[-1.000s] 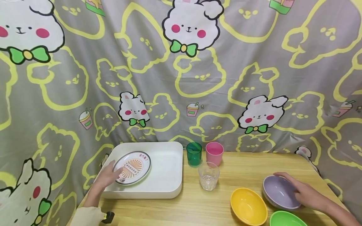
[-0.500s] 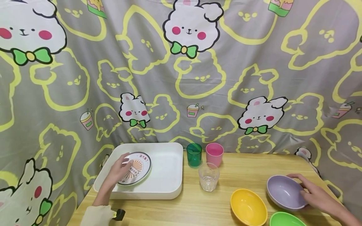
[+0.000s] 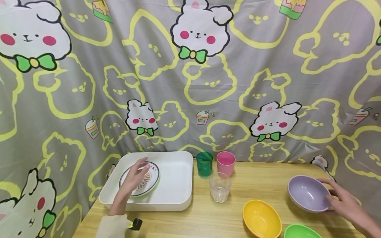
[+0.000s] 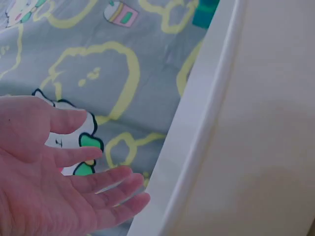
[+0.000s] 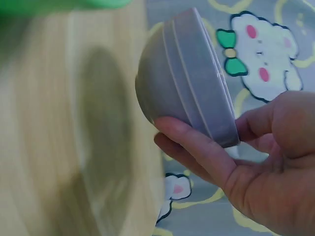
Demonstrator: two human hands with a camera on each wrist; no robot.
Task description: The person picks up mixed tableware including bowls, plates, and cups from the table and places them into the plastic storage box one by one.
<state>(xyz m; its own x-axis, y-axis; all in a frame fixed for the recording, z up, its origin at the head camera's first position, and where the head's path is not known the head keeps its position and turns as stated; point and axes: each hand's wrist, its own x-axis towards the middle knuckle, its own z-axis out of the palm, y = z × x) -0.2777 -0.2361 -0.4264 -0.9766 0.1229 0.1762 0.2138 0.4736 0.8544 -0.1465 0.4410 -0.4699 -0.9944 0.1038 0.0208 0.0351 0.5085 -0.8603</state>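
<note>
My right hand (image 3: 343, 200) grips a purple bowl (image 3: 308, 193) by its right side. In the right wrist view the bowl (image 5: 189, 83) is off the wooden table, with the thumb at the rim and fingers under its outer wall. My left hand (image 3: 132, 178) is over a round patterned plate (image 3: 152, 181), hiding part of it. This plate lies in a white tray (image 3: 177, 205). From the left wrist view the left hand (image 4: 74, 187) has its fingers spread loosely, holding nothing, beside the tray's wall (image 4: 197, 132).
A green cup (image 3: 204, 165), a pink cup (image 3: 226, 165) and a clear glass (image 3: 220, 190) stand right of the tray. Near the front sit a yellow bowl (image 3: 262, 218) and a green bowl (image 3: 300, 232). A patterned curtain (image 3: 208, 82) hangs behind the table (image 3: 214, 221).
My right hand has lifted the purple bowl and carried it to the right, away from the yellow bowl. My left hand has come off the plate's left edge and moved right over it.
</note>
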